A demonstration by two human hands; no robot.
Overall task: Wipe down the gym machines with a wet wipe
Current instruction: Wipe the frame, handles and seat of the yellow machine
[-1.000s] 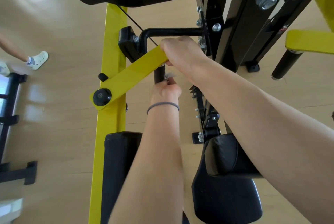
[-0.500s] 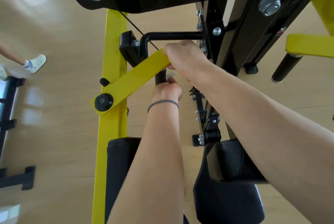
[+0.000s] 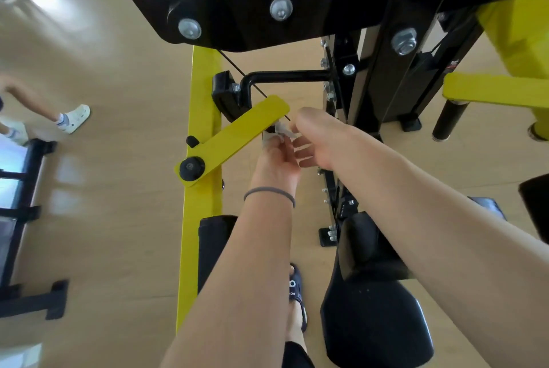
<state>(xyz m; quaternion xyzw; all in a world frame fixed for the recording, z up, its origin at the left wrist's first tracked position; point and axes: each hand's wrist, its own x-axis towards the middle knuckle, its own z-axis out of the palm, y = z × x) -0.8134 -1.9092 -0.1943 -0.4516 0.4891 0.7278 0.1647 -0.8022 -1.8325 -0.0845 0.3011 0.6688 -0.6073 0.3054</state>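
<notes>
A flat yellow metal arm (image 3: 237, 136) hides the black handle. The left hand (image 3: 277, 164) pinches a crumpled white wet wipe (image 3: 280, 130). The right hand (image 3: 312, 139) is spread, holding nothing.

Left hand (image 3: 276, 165) pinching white wipe (image 3: 280, 130) under yellow lever (image 3: 237, 133), right hand (image 3: 312, 142) loosely curled beside it

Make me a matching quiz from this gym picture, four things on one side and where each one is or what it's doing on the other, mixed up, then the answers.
Things:
1. left hand
2. right hand
3. yellow lever arm
4. black seat pad

Descriptions:
A. pivots on a black knob on the yellow post
B. fingers spread, off the machine
C. low at the right, under the right forearm
D. pinches the white wet wipe at the lever's end

Pairs: 1-D, 2-B, 3-A, 4-C
</notes>
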